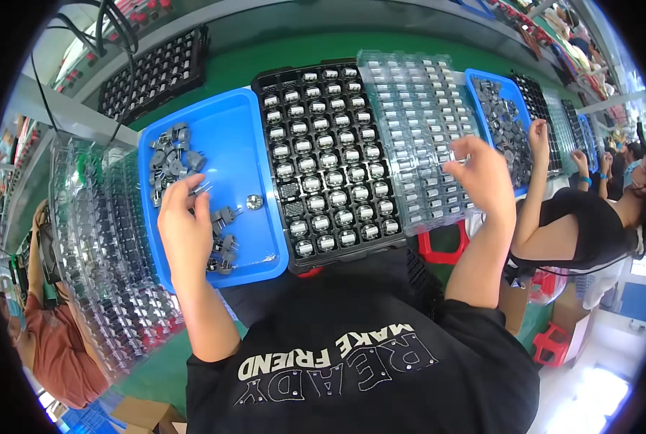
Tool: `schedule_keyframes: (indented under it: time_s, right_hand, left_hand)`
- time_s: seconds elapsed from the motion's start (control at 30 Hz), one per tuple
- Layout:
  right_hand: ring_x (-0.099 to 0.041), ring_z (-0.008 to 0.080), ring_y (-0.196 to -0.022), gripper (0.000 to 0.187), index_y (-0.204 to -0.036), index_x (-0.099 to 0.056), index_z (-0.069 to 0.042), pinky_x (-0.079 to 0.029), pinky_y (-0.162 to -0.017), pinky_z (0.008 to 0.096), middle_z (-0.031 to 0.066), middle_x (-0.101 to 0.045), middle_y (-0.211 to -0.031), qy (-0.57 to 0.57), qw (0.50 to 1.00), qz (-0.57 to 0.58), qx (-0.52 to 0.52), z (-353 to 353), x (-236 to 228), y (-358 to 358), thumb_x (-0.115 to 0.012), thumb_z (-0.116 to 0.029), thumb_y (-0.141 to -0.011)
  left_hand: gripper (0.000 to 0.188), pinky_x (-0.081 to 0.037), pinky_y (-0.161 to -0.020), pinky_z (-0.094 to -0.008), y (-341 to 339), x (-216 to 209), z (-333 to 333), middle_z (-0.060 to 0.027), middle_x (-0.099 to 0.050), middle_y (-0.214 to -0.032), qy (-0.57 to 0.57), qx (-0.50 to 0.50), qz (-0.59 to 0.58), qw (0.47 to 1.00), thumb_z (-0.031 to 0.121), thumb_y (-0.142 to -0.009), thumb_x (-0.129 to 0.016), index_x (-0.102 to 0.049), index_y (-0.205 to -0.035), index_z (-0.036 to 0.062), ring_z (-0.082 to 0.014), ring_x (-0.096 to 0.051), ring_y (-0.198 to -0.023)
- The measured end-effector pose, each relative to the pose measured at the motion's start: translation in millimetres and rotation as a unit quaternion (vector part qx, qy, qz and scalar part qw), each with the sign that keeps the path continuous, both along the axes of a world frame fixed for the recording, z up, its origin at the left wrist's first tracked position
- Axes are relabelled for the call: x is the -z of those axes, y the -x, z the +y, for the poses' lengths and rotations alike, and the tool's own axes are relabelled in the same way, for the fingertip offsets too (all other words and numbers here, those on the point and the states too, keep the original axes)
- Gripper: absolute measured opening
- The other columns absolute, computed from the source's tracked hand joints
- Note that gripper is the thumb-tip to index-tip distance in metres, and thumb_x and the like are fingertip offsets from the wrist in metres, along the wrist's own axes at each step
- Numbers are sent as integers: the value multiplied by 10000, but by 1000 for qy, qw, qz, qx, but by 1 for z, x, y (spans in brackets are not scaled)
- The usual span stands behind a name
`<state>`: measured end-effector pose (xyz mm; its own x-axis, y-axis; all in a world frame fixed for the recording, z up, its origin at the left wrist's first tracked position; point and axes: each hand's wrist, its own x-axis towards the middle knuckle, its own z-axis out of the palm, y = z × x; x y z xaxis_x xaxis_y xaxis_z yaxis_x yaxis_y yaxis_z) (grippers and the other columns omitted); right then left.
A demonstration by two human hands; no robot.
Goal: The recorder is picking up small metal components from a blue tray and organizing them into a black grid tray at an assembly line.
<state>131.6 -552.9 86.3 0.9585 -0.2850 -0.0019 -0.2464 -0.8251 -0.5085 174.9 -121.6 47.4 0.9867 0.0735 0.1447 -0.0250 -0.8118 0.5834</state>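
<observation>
My left hand (185, 228) is over a blue tray (225, 119), thumb and forefinger bent toward each other. Thin metal pins (204, 189) stick out at the fingertips; the rest of that small part is hidden by the fingers. Dark grey parts with pins (171, 155) lie in loose heaps in the tray, and a round silvery piece (254, 202) sits apart from them. My right hand (485, 177) hangs over a clear plastic tray (409, 69), thumb and forefinger apart with nothing seen between them. Small silvery cylindrical parts (433, 134) fill its rows.
Between my hands lies a black compartment tray (337, 257) holding silvery parts. A second blue tray (475, 79) of grey parts is at the right, near a co-worker's arm (536, 181). Stacked clear trays (113, 267) stand left. A red stool (438, 249) is below.
</observation>
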Motion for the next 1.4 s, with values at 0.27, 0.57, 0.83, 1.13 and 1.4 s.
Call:
schedule_keyframes:
  time_s: [0.27, 0.57, 0.83, 1.13, 1.4]
  right_hand:
    - [-652, 216, -698, 308, -835, -623, -16, -510, -663, 353, 107, -670, -747, -29, 994, 92, 49, 15, 36, 12, -848, -194, -722]
    - [-560, 88, -712, 76, -934, -664, -25, -446, -660, 248, -4, -613, -781, -154, 987, -18, -29, -25, 80, 37, -677, -24, -859]
    - [-503, 81, -751, 182, -1040, -674, 1, -423, -693, 247, 1, -582, -914, -60, 989, 19, -133, -22, 68, 29, -666, 41, -863]
    - [-695, 157, -816, 150, -1109, -659, 23, -581, -742, 284, 129, -717, -1028, -441, 871, -199, -84, 97, 42, 25, -646, -21, -966]
    - [-709, 224, -900, 275, -1021, -715, 36, -564, -790, 317, 141, -727, -974, -304, 838, -291, -348, 196, -17, 15, -826, 30, -770]
  left_hand:
    - [276, -553, -866, -296, 16, 14, 10, -107, -673, -1162, 261, 33, -38, 964, -73, -906, -629, -670, -1172, -9, -161, -670, -975]
    - [391, -593, -911, -417, 41, 8, -5, -209, -578, -1386, 684, 162, 39, 710, 47, -963, -654, -563, -1331, -47, -274, -698, -1041]
    - [411, -597, -926, -406, 53, -6, -6, -243, -561, -1384, 719, 180, 76, 668, 112, -963, -678, -562, -1342, 4, -317, -687, -1087]
    - [372, -582, -894, -331, 59, -13, -24, -148, -643, -1271, 696, 194, 83, 686, 15, -944, -676, -597, -1304, -30, -179, -688, -992]
    - [397, -560, -937, -358, 69, -27, -44, -191, -650, -1253, 672, 191, 48, 714, 61, -941, -707, -591, -1296, -74, -226, -686, -1049]
